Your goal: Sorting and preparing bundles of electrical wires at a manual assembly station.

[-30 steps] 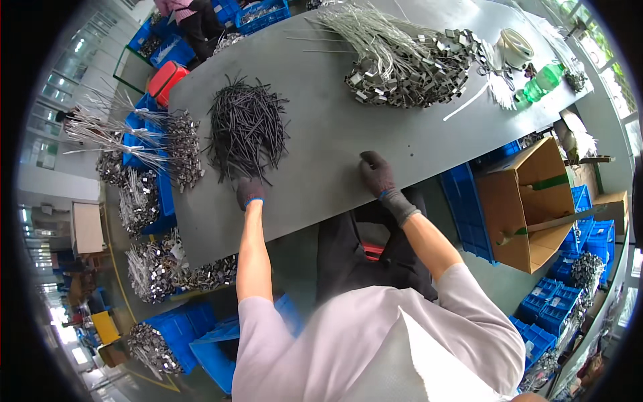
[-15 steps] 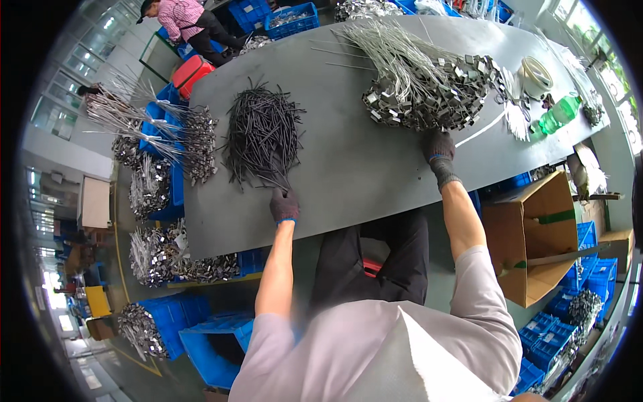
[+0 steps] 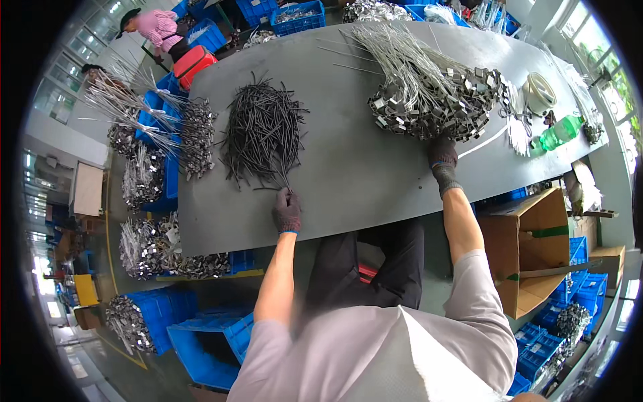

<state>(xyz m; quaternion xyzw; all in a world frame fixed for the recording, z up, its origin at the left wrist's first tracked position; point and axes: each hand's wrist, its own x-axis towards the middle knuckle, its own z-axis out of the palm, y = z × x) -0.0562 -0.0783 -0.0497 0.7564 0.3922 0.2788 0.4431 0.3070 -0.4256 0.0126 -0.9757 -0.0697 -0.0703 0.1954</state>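
A heap of thin black tubes lies on the left part of the grey table. At its near edge, my gloved left hand is closed, fingertips pinched on the end of a black tube. To the right is a big pile of wires with square metal clips on their near ends, the pale wires fanning toward the far side. My gloved right hand touches the near edge of those clips; its fingertips are hidden there.
Blue crates of similar wired parts line the table's left end. On the right stand a green bottle and a roll of pale tape. An open cardboard box sits below the right edge. A co-worker stands at the far left.
My left hand has drawn slightly toward me from the black heap, tube end in its fingers. My right hand stays at the clips. The co-worker has shifted left.
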